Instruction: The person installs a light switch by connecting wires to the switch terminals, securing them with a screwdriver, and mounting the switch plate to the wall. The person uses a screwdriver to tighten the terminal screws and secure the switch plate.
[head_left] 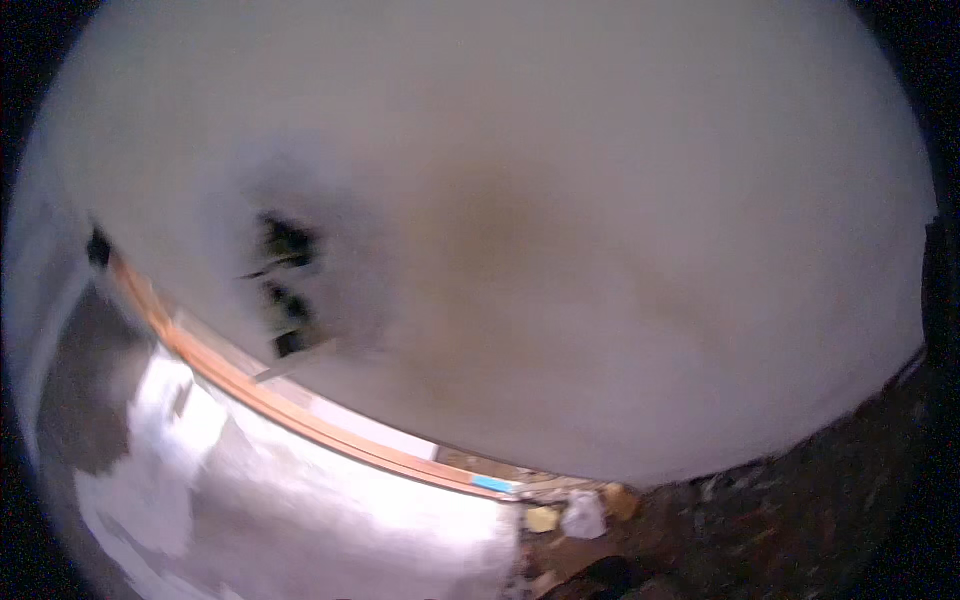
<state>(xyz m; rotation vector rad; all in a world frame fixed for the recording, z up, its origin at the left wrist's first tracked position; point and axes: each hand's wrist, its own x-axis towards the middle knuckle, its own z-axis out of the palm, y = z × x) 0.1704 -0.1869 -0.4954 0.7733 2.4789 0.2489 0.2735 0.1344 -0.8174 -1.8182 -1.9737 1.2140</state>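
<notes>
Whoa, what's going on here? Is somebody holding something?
I can't see anybody holding anything: neither of the person's hands shows. A big pale surface fills most of the blurry picture, with ragged dark patches toward the left; I can't tell if they're holes. Below it runs an orange strip with a small blue piece at its right end. Near that end, a whitish lump lies on the dark ground.

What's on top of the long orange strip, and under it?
On the orange strip: a light-blue patch near its right end. Underneath can't be seen; the strip covers it.
</notes>
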